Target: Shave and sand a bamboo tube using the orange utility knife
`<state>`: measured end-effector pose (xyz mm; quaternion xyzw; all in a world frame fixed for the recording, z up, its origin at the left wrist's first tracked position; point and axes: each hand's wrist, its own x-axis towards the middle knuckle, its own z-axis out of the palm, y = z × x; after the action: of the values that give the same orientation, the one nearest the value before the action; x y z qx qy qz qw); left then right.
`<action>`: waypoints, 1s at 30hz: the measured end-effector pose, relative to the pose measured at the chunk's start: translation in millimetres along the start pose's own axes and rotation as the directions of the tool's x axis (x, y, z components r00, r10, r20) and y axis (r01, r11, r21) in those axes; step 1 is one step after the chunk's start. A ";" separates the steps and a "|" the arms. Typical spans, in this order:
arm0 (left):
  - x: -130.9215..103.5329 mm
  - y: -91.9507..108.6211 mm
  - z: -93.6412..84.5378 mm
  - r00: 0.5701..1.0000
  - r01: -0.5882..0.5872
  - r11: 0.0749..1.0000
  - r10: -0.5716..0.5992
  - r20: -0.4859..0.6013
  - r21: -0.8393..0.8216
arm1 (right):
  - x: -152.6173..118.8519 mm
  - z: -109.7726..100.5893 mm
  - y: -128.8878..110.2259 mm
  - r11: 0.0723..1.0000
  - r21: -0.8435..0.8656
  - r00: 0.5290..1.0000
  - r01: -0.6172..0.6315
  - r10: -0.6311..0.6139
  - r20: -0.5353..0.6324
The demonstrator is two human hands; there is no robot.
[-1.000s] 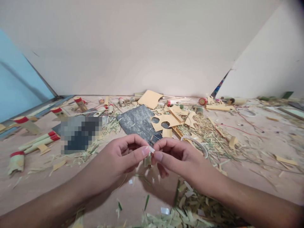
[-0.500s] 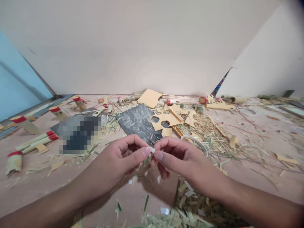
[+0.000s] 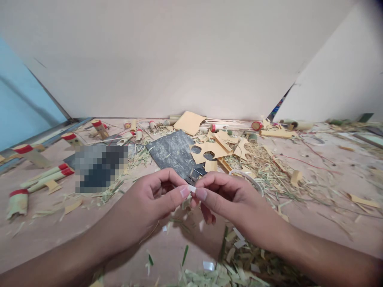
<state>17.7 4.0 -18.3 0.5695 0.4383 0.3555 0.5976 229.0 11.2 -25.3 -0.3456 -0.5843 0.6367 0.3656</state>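
A small white piece [image 3: 192,188] is pinched between the thumbs and index fingertips of both hands at the centre of the head view. My left hand [image 3: 163,195] holds its left end, and my right hand [image 3: 221,195] holds its right end. The fingertips of the two hands are nearly touching. Just behind them, a dark thin tool [image 3: 195,174] lies partly hidden by the fingers. Beyond it are a dark grey sheet [image 3: 172,151] and a yellow sheet with round cut-outs [image 3: 217,148].
Red-ended bamboo pieces [image 3: 18,201] lie at the left. Plant shavings [image 3: 269,171] are strewn over the surface [image 3: 113,243], with more in the foreground. A yellow square sheet [image 3: 189,122] rests near the back wall [image 3: 179,59]. A red wire [image 3: 308,163] runs across the right side.
Both hands stay almost in place with the white piece. The right fingertips have shifted very slightly to the right, and more of the white piece shows.
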 end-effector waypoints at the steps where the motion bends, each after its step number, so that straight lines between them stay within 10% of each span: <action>1: -0.1 -0.2 -0.1 1.000 -0.012 0.999 0.012 -0.004 0.030 | 0.2 -0.1 0.1 1.000 -0.003 1.000 0.003 -0.003 -0.005; 8: -4.9 -6.3 0.4 0.973 -0.117 0.908 0.185 -0.135 0.403 | 1.0 -0.8 -0.7 0.997 -0.072 0.999 0.033 -0.036 -0.039; 13: -6.9 -2.3 1.3 0.932 -0.248 0.713 0.361 -0.040 0.656 | 0.1 -0.5 -0.7 0.987 -0.150 0.996 0.061 -0.069 -0.053; 30: -5.1 -8.9 -2.6 0.930 -0.303 0.642 0.360 0.072 0.704 | -5.3 2.4 4.7 0.705 -0.640 0.930 0.305 -0.366 0.040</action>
<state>12.8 -0.6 -26.4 0.8105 0.4504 0.2852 0.2426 229.3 5.2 -29.7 -0.3647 -0.8007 0.3077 0.3623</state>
